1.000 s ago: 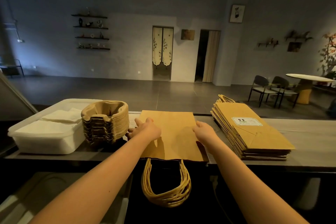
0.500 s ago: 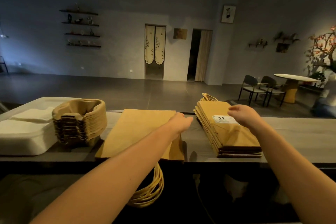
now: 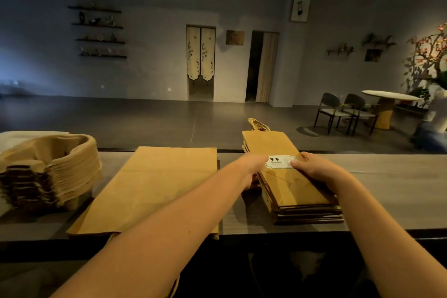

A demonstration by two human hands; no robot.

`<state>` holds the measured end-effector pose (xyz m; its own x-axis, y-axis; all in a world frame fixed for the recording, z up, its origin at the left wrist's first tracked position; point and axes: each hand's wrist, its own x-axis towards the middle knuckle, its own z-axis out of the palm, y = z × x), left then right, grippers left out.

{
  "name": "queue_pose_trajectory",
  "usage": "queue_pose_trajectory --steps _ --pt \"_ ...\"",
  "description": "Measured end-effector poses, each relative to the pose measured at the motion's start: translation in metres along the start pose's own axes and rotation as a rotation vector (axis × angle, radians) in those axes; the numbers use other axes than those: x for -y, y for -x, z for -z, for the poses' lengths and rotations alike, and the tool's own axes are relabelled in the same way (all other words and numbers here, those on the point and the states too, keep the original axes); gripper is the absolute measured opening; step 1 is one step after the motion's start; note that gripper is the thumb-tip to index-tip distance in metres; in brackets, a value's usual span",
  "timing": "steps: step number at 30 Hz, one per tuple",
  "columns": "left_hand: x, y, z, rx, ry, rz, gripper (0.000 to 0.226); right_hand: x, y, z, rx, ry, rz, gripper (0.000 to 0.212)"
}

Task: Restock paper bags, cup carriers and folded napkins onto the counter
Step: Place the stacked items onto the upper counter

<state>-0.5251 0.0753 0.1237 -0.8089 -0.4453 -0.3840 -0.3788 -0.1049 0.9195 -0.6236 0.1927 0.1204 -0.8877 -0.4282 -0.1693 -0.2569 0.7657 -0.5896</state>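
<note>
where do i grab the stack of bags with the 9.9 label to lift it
Probably the two long side edges of the stack of paper bags, near mid-length, one hand from each side, where the left hand and right hand sit. It lies flat, long edges running away from you; the handles at the far end are loose loops.

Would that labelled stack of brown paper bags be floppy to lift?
Probably stiff and heavyish: the stack of folded brown paper bags is many layers thick. Layers may slide apart; the left hand and right hand hold both sides.
</note>
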Motion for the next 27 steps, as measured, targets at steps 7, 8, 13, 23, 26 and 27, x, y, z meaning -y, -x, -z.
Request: queue_pose_trajectory --steps 7,8,13,23,26,27 --pt "0.001 -0.009 -0.011 -0.068 0.029 -0.035 0.03 -0.013 -0.002 -0.007 -0.007 -0.126 0.043 0.06" --pt "0.001 -0.01 -0.013 -0.07 0.062 -0.036 0.032 -0.014 -0.002 -0.008 -0.011 -0.161 0.039 0.059" --pt "0.008 -0.013 -0.017 -0.141 0.155 -0.077 0.044 -0.016 0.005 -0.011 -0.047 -0.329 0.002 0.071" --pt "-0.01 0.035 0.008 -0.153 0.037 -0.662 0.027 0.014 0.042 0.007 -0.196 -0.769 0.255 0.05" --pt "-0.016 0.045 0.022 -0.13 -0.07 -0.736 0.036 0.023 0.046 -0.002 -0.351 -0.774 0.407 0.056" --pt "-0.014 0.045 0.026 -0.121 -0.099 -0.729 0.039 0.024 0.046 -0.008 -0.374 -0.775 0.452 0.057"
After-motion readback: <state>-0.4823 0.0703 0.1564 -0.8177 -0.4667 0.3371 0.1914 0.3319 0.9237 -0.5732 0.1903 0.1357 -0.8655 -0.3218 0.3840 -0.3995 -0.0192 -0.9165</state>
